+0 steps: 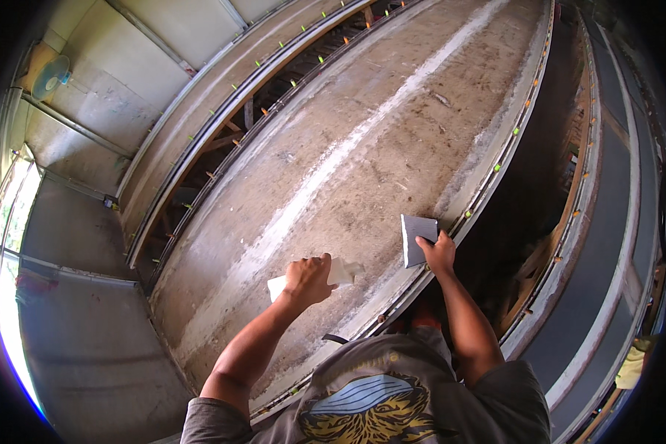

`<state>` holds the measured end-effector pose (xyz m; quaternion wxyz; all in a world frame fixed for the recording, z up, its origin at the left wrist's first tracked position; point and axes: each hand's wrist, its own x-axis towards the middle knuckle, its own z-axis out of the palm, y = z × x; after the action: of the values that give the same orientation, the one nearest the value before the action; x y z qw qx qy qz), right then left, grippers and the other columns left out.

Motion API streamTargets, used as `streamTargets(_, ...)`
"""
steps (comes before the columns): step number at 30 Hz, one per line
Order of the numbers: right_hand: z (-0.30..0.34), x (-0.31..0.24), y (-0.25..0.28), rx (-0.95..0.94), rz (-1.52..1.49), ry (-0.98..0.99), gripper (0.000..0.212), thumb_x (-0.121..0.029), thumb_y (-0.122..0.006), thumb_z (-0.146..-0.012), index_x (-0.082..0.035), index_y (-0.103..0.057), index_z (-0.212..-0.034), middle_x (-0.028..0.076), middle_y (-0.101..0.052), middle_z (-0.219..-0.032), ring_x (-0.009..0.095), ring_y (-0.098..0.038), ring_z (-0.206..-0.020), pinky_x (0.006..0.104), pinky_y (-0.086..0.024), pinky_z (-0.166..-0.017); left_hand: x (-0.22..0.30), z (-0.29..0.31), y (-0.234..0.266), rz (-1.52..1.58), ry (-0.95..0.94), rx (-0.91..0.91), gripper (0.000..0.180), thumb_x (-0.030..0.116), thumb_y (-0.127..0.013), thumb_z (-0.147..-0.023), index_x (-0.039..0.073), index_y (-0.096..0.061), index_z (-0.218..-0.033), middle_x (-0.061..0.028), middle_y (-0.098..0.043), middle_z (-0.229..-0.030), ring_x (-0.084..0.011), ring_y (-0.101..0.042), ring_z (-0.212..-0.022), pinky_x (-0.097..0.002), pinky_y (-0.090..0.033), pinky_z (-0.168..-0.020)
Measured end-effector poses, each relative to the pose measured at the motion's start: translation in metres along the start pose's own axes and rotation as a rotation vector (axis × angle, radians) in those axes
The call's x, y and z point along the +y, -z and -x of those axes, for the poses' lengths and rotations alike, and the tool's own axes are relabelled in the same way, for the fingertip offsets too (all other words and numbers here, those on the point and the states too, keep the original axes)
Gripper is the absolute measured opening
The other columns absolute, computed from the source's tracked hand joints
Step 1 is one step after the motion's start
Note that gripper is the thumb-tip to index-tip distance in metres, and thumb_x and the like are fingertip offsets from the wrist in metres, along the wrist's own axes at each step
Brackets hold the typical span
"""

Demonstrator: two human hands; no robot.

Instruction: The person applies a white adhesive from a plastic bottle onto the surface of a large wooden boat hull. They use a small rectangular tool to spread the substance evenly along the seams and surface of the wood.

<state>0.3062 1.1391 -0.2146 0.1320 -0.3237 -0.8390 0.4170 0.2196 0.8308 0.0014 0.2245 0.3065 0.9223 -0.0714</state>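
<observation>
My left hand (308, 281) is closed over a flat white spreader (276, 286), pressed down on a long brownish-grey panel (325, 200). A pale smear (354, 269) of what looks like filler lies on the panel by its right end. My right hand (438, 253) grips a square grey board (419, 235) by its lower right side, thumb on top and fingers hidden beneath. White paste coats the board's left edge. The board is tilted above the panel's near right edge, apart from my left hand.
A whitish stripe (362, 133) runs along the panel's length. Orange and green pegs (497, 168) line its curved rim. A dark gap (529, 214) separates it from another long grey form (592, 296) on the right. At far left, a fan (50, 78) is mounted by metal walls.
</observation>
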Motion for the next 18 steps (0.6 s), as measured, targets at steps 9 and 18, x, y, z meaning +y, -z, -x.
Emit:
streamTargets(9,0.001,-0.006,0.004,-0.031,0.004,-0.007,0.054,-0.041,-0.087,-0.076,0.005,-0.065,-0.095,0.028,-0.071,-0.092,0.047,-0.069,-0.093,0.0523,-0.053,-0.082,0.013,-0.013,0.004,-0.113,-0.018,-0.076,0.044,0.029,-0.081,-0.079,0.004,-0.061,-0.11,-0.0153,-0.076,-0.095,-0.0343,-0.076,-0.091,-0.0473,-0.059,-0.076)
streamTargets(18,0.005,-0.016,0.013,-0.103,-0.091,-0.081,0.055,-0.042,-0.084,-0.078,0.005,-0.065,-0.098,0.028,-0.071,-0.095,0.047,-0.069,-0.095,0.0523,-0.054,-0.085,-0.015,-0.043,0.017,-0.166,0.11,-0.092,0.054,0.036,-0.084,-0.078,0.005,-0.061,-0.115,-0.0128,-0.075,-0.1,-0.032,-0.075,-0.096,-0.0465,-0.059,-0.08)
